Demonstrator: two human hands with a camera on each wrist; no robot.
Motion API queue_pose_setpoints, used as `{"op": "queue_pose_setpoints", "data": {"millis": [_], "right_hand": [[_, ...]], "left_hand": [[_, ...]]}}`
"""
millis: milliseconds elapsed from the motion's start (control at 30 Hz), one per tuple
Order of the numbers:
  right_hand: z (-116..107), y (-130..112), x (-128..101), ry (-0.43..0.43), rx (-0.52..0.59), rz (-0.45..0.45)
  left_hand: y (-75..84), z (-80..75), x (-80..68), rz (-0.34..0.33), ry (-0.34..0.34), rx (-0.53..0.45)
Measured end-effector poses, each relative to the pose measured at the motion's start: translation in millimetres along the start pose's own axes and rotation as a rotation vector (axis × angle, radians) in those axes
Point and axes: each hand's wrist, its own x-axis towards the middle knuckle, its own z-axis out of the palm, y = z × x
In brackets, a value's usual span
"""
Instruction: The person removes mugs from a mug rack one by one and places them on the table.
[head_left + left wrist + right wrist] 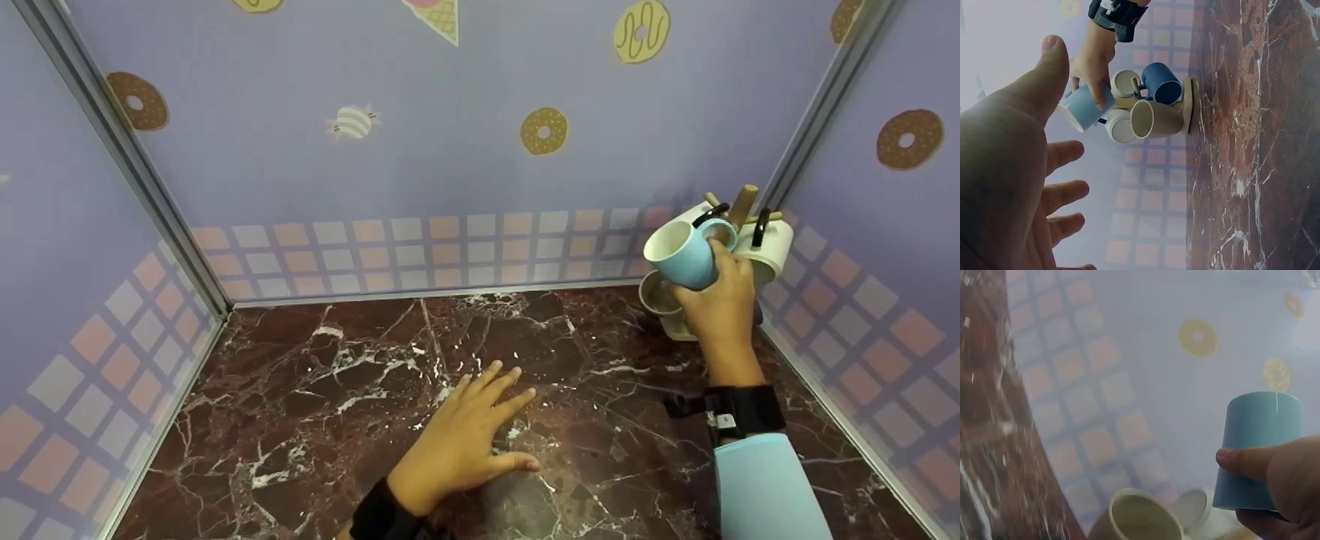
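My right hand grips a light blue mug by its body, thumb on one side. The mug is tilted, its cream inside facing left in the head view. Just behind it stands a wooden mug rack, its post rising above the mugs. On the rack hang a white mug with a black handle, a beige mug and a dark blue mug. Another white mug shows behind the beige one. My left hand is spread over the tabletop, fingers extended and holding nothing.
The dark red marble tabletop runs to a purple back wall with donut pictures and a checked band. Side walls enclose it. The rack's pale base sits in the back right corner, close to both walls.
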Motion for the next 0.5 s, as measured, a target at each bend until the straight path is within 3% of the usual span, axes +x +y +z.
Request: {"op": "queue_pose_setpoints", "data": {"millis": [233,500], "right_hand": [[17.7,-28.9,-16.8,-0.03,0.136,-0.044],[47.4,-56.7,-39.7,-0.231,0.316,0.045]], "left_hand": [[-4.7,-5.9,-1.2,-0.08,0.048,-0.014],[-12.0,-14.7,-2.2,-0.181,0.152,-0.065]]}}
